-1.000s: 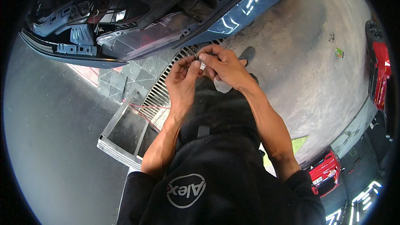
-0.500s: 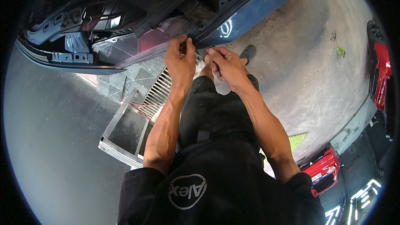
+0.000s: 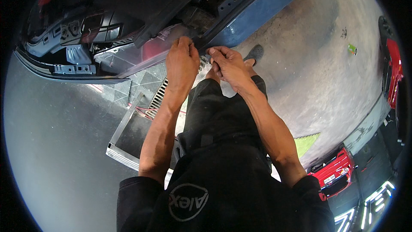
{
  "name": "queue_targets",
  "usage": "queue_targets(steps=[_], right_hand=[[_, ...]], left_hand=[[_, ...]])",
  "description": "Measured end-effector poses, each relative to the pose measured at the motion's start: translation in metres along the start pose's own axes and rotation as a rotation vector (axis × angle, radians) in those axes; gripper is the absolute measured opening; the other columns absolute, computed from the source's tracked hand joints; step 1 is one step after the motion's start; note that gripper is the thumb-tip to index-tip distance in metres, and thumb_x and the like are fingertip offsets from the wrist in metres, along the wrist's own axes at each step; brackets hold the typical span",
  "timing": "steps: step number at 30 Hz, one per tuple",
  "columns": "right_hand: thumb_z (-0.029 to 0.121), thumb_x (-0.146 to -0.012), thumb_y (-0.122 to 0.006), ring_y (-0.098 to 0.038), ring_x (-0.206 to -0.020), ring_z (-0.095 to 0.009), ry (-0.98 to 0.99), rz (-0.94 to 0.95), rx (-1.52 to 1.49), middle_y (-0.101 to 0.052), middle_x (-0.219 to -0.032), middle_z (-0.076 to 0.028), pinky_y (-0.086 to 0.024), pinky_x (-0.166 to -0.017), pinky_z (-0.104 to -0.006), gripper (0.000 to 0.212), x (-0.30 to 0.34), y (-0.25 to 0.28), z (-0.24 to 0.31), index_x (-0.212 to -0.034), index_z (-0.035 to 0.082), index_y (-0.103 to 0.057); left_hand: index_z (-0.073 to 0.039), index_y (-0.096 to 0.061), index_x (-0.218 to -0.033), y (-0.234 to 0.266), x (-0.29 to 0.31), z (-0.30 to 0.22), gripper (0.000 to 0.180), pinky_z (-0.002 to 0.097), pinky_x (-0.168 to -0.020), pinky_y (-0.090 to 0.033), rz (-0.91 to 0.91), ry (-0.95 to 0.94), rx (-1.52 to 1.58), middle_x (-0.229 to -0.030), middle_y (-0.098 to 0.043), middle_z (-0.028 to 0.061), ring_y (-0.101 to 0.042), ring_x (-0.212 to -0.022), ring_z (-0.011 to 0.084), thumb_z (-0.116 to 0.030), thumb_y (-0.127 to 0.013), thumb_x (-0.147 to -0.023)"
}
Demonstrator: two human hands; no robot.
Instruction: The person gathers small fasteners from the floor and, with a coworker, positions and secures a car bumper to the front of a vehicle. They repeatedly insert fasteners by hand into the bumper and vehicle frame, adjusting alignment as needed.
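Observation:
My left hand (image 3: pixel 182 62) is closed, its fingertips bunched against the lower edge of a car's dark, partly stripped body. Whatever it pinches is hidden behind the fingers. Just to the right, my right hand (image 3: pixel 229 66) has thumb and forefinger pressed together and the other fingers curled; anything between them is too small to make out. Beside the left fingertips lies a glossy headlight (image 3: pixel 113 58) with a clear lens. A blue painted body panel (image 3: pixel 253 19) runs up and right from above my right hand.
A metal frame (image 3: pixel 122 154) stands by my left forearm, near grey floor tiles (image 3: pixel 141 83) and a slatted drain grate (image 3: pixel 158 99). A sandal (image 3: pixel 255 52) shows beyond my right hand. A small can (image 3: pixel 352 50) lies on the concrete floor, and red cars (image 3: pixel 337 169) stand at the right.
My left hand has shifted slightly left, and its fingers have closed together with the back of the hand turned up. My right hand stays nearly in place, its fingers slightly rearranged.

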State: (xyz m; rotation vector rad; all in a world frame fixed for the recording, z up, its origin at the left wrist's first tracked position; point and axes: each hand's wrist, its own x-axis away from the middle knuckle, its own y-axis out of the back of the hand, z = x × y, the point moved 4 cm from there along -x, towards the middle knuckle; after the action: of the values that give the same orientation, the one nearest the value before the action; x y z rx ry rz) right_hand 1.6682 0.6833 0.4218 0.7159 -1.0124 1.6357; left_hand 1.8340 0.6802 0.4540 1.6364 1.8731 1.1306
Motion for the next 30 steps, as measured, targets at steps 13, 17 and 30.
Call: queue_targets(steps=[13, 17, 30], right_hand=[[0.029, -0.111, -0.067, -0.047, -0.055, -0.005, 0.060, 0.032, 0.054, -0.058, -0.070, 0.002, -0.035, -0.048, -0.0232, 0.029, -0.009, 0.005, 0.003, -0.115, 0.001, -0.073], [0.030, -0.111, -0.067, -0.048, -0.056, -0.005, 0.020, 0.038, -0.006, -0.059, -0.070, 0.002, -0.036, -0.049, -0.0233, 0.029, -0.009, 0.007, 0.001, -0.114, 0.002, -0.073], [0.032, -0.109, -0.069, -0.049, -0.057, -0.005, 0.035, 0.031, 0.061, -0.060, -0.071, 0.002, -0.037, -0.050, -0.0224, 0.029, -0.014, 0.010, 0.001, -0.110, 0.003, -0.074]], left_hand=[[0.002, -0.065, -0.107, -0.002, 0.001, -0.002, 0.010, 0.0569, -0.080, -0.052, 0.050, -0.074, -0.033, -0.104, -0.069, 0.0278, -0.066, -0.094, 0.0520, -0.006, -0.063, -0.100], [0.002, -0.066, -0.108, -0.005, 0.000, 0.005, 0.012, 0.0567, -0.080, -0.052, 0.090, -0.039, -0.020, -0.103, -0.069, 0.0289, -0.067, -0.094, 0.0511, -0.007, -0.064, -0.100], [0.004, -0.064, -0.103, -0.003, -0.003, -0.003, 0.012, 0.0566, -0.080, -0.050, 0.065, -0.153, -0.084, -0.099, -0.067, 0.0290, -0.065, -0.091, 0.0506, -0.006, -0.065, -0.098]])
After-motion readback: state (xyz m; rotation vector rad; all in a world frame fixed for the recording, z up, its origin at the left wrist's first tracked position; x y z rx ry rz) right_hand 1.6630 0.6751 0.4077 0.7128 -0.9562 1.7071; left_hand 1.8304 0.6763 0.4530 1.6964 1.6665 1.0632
